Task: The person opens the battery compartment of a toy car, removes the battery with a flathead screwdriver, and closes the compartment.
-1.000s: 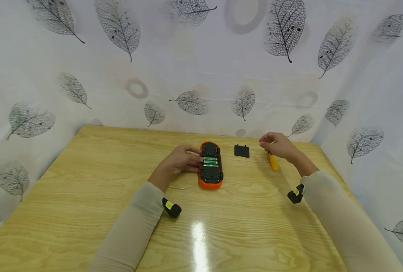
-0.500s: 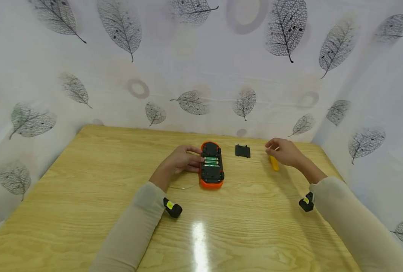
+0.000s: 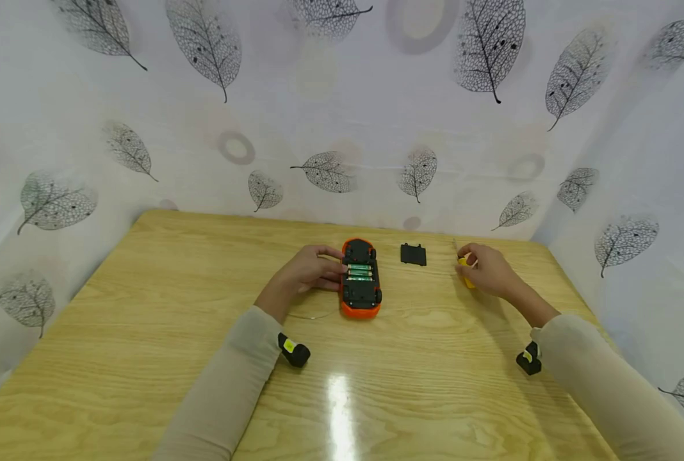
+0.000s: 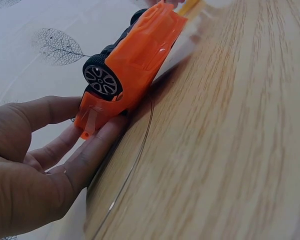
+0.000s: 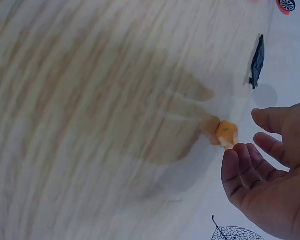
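An orange toy car (image 3: 360,296) lies upside down on the table, its black underside up. Several green batteries (image 3: 360,272) sit in its uncovered compartment. My left hand (image 3: 307,272) holds the car by its left side; in the left wrist view its fingers (image 4: 97,150) lie on both sides of the orange body. At the right, my right hand (image 3: 488,269) is at a screwdriver (image 3: 467,280) with a yellow handle and thin shaft. The right wrist view shows its fingertips beside the handle (image 5: 227,132), loosely bent, not closed round it.
A black battery cover (image 3: 414,254) lies between the car and the screwdriver. A thin wire (image 3: 313,317) runs from beside the car leftward. The wooden table (image 3: 250,397) ends at a leaf-patterned cloth backdrop (image 3: 342,96).
My right hand has come down and towards me, from above the screwdriver's far end to its yellow handle; the shaft now shows past the fingers. My left hand and the toy car stay put.
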Tool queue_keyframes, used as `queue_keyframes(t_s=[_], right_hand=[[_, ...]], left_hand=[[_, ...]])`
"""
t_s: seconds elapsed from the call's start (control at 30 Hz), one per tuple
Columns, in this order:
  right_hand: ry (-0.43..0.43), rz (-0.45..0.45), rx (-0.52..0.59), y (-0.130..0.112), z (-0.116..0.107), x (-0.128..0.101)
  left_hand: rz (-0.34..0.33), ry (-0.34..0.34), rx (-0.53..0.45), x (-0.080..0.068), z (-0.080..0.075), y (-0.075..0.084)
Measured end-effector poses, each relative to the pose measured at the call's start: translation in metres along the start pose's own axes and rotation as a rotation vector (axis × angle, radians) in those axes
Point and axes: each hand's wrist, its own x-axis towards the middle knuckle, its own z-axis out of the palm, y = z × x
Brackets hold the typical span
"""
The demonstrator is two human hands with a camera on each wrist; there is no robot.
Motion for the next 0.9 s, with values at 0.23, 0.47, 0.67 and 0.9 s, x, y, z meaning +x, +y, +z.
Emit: queue_keyframes(t_s=[0.23,0.47,0.67,0.9], right_hand=[[-0.028,-0.018,-0.038,0.003,0.000,0.000],[-0.069,0.018,-0.036,0.005,-0.003,0.001],[-0.092,0.022,-0.047,0.010,-0.004,0.004],[-0.137,0.037,-0.140,0.017,0.000,0.008]], left_hand=[[-0.009,0.001,-0.004,-0.001,0.000,0.003],[-0.010,-0.003,0.000,-0.002,-0.001,0.004],[-0.011,-0.003,-0.007,-0.002,-0.001,0.004],[-0.023,0.008,-0.003,0.000,0.000,0.002]])
